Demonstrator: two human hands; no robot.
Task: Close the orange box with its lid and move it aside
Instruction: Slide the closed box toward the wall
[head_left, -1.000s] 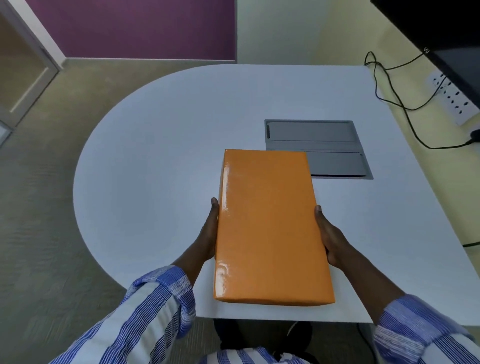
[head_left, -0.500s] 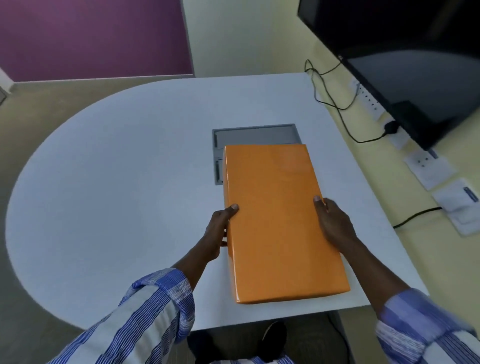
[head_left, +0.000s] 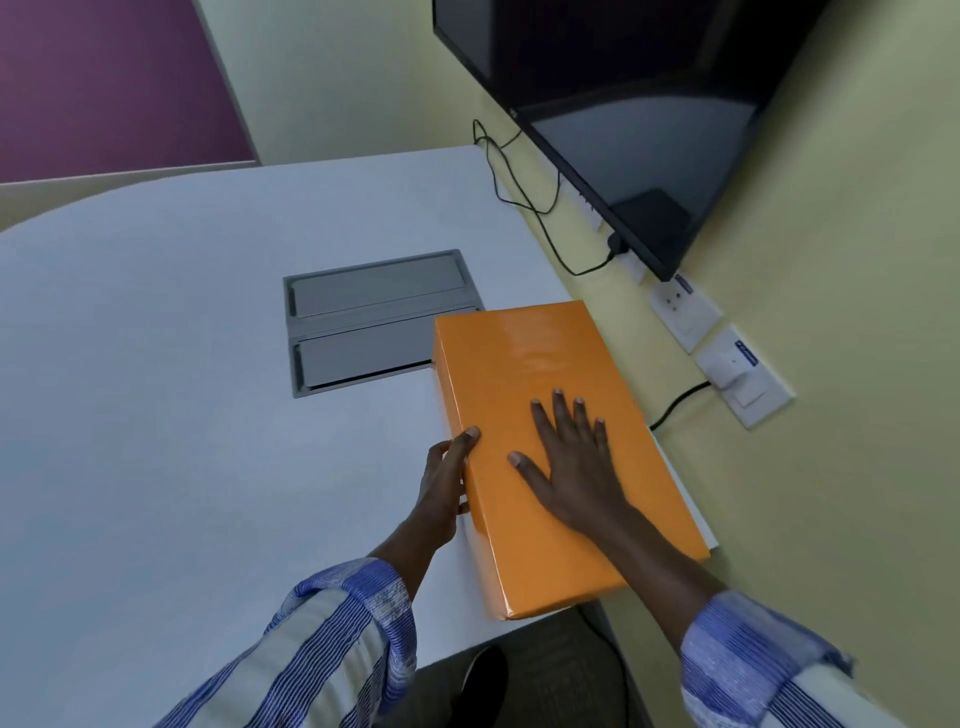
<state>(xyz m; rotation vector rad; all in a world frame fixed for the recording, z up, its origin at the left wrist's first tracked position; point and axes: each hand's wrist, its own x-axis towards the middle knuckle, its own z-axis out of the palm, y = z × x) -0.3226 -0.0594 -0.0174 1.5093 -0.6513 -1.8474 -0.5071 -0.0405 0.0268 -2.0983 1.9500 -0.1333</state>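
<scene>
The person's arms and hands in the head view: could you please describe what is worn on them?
Both forearms are bare from the rolled cuffs down. The left sleeve and right sleeve belong to one long-sleeved shirt, striped blue and pale cream, with denser blue striping at the cuffs. The left hand and right hand are ungloved; no rings, watch or bracelets show.

This is looking like an office meeting room. A large dark screen (head_left: 623, 104) is hanging on the wall above a white rounded table (head_left: 156, 364) with a built-in grey cable hatch (head_left: 363, 322). Wall sockets (head_left: 717, 353) and cables (head_left: 519, 182) are running alongside.
</scene>
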